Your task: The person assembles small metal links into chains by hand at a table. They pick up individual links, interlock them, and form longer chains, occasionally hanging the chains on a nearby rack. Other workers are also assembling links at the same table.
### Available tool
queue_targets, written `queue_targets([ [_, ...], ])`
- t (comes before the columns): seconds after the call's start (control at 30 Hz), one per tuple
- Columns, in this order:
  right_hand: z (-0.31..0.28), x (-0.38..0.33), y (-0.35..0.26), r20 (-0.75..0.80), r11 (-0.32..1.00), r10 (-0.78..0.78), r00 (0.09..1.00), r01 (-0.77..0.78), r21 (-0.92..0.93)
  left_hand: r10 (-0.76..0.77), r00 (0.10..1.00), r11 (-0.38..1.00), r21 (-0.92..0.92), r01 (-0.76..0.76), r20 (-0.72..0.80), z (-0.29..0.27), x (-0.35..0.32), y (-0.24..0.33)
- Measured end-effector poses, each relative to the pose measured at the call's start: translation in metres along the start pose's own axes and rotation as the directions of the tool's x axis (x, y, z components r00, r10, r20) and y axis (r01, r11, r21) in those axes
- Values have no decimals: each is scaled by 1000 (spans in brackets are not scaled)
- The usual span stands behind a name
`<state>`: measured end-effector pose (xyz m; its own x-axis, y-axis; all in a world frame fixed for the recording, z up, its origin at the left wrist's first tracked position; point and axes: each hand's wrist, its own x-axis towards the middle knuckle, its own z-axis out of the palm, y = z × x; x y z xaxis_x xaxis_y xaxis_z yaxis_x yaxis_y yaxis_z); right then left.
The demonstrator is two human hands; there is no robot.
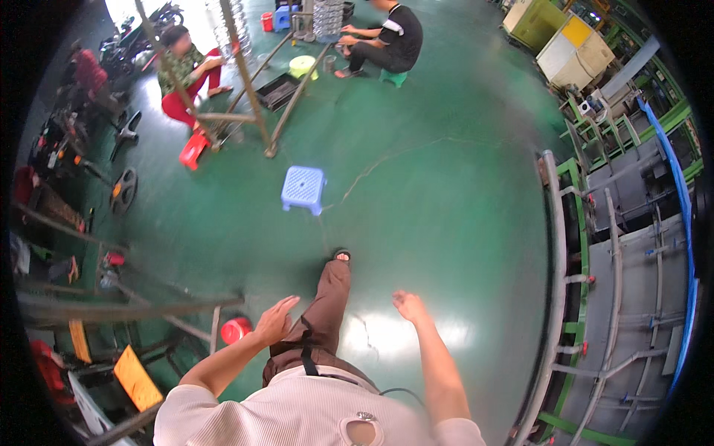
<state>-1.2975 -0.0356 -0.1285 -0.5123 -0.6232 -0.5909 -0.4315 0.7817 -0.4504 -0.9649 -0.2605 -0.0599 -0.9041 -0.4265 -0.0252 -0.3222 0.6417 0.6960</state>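
My left hand (275, 321) is open, its fingers stretched forward beside my brown trouser leg (331, 297). Nothing shows in it. On the other side, my right hand (409, 305) hangs over the green floor with loosely bent fingers and no visible object. Ahead of both hands, a light blue plastic stool (303, 187) stands on the floor, apart from them. One sandalled foot (341, 256) is stepping forward toward it. Below my left forearm, to its left, a round red container (236, 330) is on the floor.
Metal pipe racks with green frames (554, 282) line the right side. Far ahead, two people sit low beside a metal frame (256, 111), a black tray (279, 91) and a yellow-green stool (303, 67). A red stool (194, 150) stands left. Dark bars (126, 306) crowd the near left.
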Motion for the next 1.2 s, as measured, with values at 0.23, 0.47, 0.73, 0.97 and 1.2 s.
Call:
queue_targets([
  [0.23,-152,105,149,-71,802,504,861,-436,408,172,984,985,-21,-171,55,-17,354,15],
  [0.47,-311,245,140,49,970,215,975,-219,104,285,957,924,-281,-260,52,-30,755,152],
  [0.73,-601,583,129,261,982,65,963,-108,158,-519,831,853,-60,518,-199,37,880,-26],
  [0.97,-978,823,88,-359,885,40,933,134,446,-928,-373,-373,-24,927,21,40,711,28],
  [1.2,-930,994,89,166,876,-480,862,481,34,-894,-440,-417,-195,888,-88,141,881,29],
])
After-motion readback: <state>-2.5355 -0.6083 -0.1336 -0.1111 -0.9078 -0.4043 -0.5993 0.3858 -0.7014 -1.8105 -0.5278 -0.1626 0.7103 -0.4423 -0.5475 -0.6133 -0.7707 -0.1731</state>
